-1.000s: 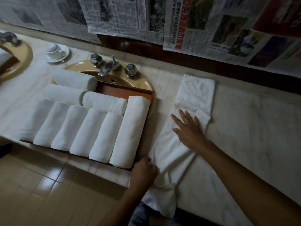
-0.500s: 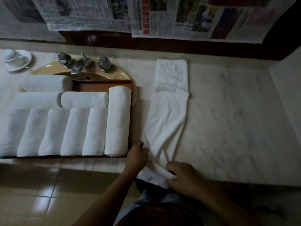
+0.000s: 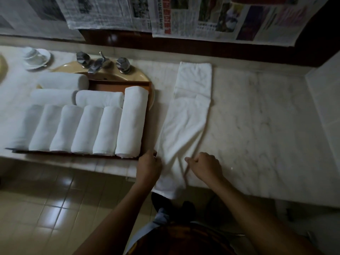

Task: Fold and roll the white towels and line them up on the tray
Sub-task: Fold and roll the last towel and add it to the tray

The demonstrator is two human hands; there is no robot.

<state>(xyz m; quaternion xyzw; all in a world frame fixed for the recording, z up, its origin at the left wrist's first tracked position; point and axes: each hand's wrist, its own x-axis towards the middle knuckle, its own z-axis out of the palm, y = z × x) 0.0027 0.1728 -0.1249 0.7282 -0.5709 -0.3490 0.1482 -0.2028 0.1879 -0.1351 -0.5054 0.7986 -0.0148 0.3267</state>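
A long white towel [image 3: 187, 115], folded into a narrow strip, lies on the marble counter and hangs over its front edge. My left hand [image 3: 149, 167] grips the strip's left edge near the counter front. My right hand [image 3: 204, 166] pinches its right edge at the same level. To the left, a brown wooden tray [image 3: 147, 83] holds several rolled white towels [image 3: 104, 129]: a row standing side by side and others lying crosswise behind.
The tray sits over a yellow sink [image 3: 128, 77] with a chrome tap [image 3: 97, 64]. A white cup and saucer [image 3: 35, 56] stand at the back left. Newspaper sheets [image 3: 211, 17] cover the wall. Bare marble counter [image 3: 257, 116] extends right of the towel.
My right hand left the middle of the towel and came to its near end, then slid up onto the right edge. My left hand stayed at the left edge.
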